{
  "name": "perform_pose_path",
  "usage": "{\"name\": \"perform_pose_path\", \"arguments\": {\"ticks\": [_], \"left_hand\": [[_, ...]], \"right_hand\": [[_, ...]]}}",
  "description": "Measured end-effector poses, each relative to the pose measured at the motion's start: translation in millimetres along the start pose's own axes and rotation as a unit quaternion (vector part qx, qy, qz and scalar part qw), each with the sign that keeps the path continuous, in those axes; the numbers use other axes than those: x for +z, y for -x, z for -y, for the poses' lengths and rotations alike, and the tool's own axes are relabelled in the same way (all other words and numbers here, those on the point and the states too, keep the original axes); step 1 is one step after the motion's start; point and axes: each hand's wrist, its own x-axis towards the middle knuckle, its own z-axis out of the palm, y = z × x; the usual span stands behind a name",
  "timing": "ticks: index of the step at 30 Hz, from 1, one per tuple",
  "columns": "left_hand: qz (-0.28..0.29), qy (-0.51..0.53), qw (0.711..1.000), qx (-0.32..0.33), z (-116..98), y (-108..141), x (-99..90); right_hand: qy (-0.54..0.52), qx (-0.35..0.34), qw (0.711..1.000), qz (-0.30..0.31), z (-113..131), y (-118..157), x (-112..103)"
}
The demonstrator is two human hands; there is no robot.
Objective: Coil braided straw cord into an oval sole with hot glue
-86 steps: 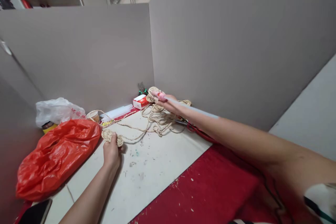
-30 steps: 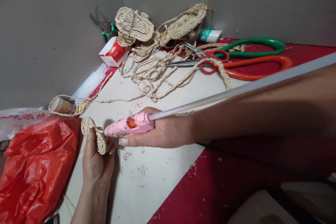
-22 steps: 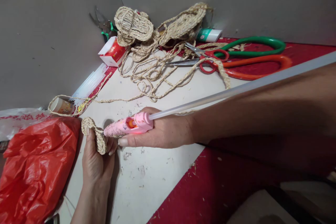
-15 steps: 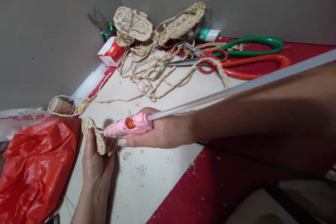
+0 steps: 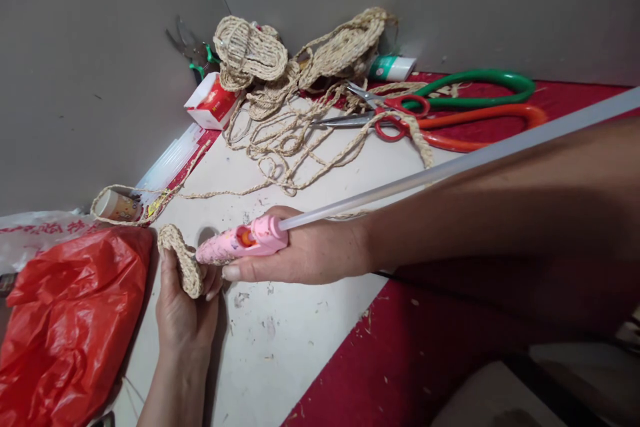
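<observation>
Straw-coloured braid, worked into a small oblong piece, is held by the left hand above the left part of the white board. It is gripped narrowly, with the thumb on the side in view and the fingers partly hidden behind. The pink glue gun is held in the right hand, its thumb laid along the near side; the other fingers are mostly hidden, so their exact placing cannot be told.

Since the earliest view, the gun has been brought from the far bundles to the held piece. Within the last half second the piece has been turned slightly, and a straighter outline is shown. A different stretch of edge is probably being offered to the nozzle, though contact cannot be confirmed and no fresh glue can be made out.

From the back of the gun, a long glue stick is carried over the right forearm. Beyond the hands, loose cord is spread in loops, with a braided bundle at the far side. Small scissors and large scissors are laid crossed to its right. Farther left, a paper cup is ringed by cord, near the red bag.
</observation>
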Motion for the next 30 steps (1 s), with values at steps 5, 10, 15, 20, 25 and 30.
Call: {"name": "perform_pose_path", "arguments": {"ticks": [5,10,15,20,25,30], "left_hand": [[0.005,-0.002,1.000,-0.001,-0.6,1.7,2.1],[0.002,-0.005,1.000,-0.011,-0.8,1.0,0.7],[-0.002,0.005,1.000,-0.021,-1.1,-0.3,0.1],[-0.012,0.008,1.000,-0.022,-0.3,-2.3,-0.6],[-0.014,0.011,1.000,-0.026,-0.7,-4.1,-3.3],[0.003,0.022,0.999,-0.028,-1.4,-3.7,-4.8]], "right_hand": [[-0.006,0.008,1.000,0.006,-0.3,-0.2,0.4],[-0.014,0.018,1.000,0.011,3.7,0.8,-1.0],[-0.010,0.025,0.999,0.020,6.9,1.0,-2.2],[-0.012,0.014,1.000,0.015,6.6,2.1,-0.9],[0.001,0.026,1.000,0.008,7.0,2.9,-0.3],[0.015,0.021,0.999,0.019,7.7,2.7,-1.7]]}}
